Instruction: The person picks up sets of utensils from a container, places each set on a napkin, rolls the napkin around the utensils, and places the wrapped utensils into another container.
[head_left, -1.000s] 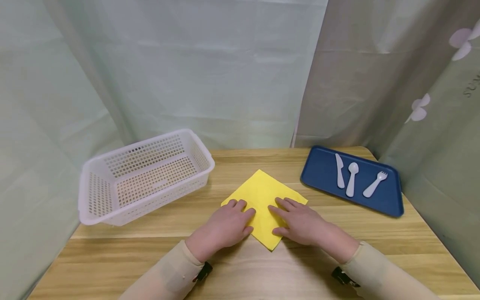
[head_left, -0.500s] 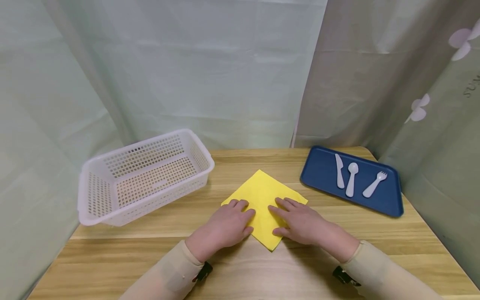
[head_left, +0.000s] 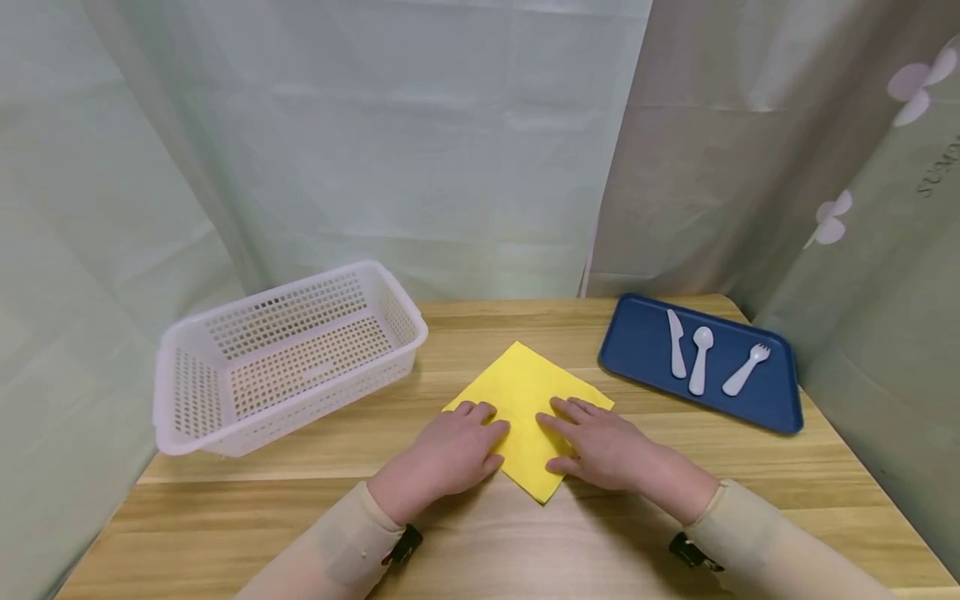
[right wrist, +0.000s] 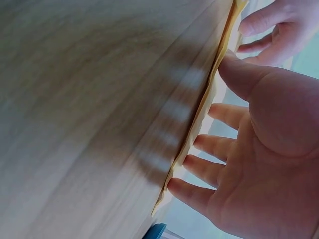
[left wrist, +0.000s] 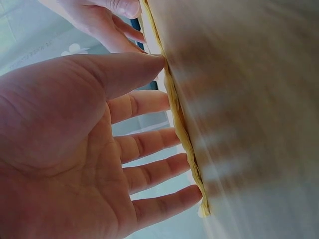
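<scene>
A folded yellow cloth (head_left: 525, 392) lies on the table in the head view, turned so one corner points at me. On its left edge rests my left hand (head_left: 459, 450), fingers spread and fingertips touching the fabric. My right hand (head_left: 600, 446) presses the right part in the same way, with the thumb near the front corner. From the left wrist, the cloth's layered edge (left wrist: 179, 124) appears side-on, straight fingers (left wrist: 154, 144) meeting its top. The right wrist view likewise has fingertips against the cloth edge (right wrist: 199, 117). Neither hand grips anything.
A white perforated plastic basket (head_left: 300, 408) stands at the back left. At the back right lies a blue tray (head_left: 645, 367) bearing a white knife (head_left: 677, 343), spoon (head_left: 701, 360) and fork (head_left: 746, 370). Curtains (head_left: 420, 150) hang behind the wooden table (head_left: 247, 517).
Both hands stay where they were on the cloth, which has not moved. The head view has shifted very slightly.
</scene>
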A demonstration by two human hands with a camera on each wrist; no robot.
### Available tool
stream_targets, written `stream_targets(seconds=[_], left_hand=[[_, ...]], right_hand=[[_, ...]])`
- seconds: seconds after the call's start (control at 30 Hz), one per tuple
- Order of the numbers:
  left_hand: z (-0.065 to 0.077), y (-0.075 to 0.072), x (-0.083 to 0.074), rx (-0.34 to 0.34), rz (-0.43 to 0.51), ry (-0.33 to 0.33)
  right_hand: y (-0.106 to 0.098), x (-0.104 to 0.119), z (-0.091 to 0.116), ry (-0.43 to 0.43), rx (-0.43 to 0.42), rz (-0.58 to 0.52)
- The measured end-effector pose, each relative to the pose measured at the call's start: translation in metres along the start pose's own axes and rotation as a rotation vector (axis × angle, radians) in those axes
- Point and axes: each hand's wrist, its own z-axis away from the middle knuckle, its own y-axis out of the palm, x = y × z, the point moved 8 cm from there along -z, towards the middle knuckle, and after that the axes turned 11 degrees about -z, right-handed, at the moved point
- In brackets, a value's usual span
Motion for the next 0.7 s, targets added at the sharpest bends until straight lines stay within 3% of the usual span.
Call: stream_targets(seconds=[0.3, 0.7], left_hand=[[0.0, 0.0, 0.0, 0.014, 0.003, 0.0], [0.001, 0.0, -0.001, 0.011, -0.004, 0.0]], right_hand=[[-0.004, 0.002, 0.001, -0.038, -0.05, 0.007], [-0.015, 0.002, 0.001, -0.102, -0.241, 0.096]])
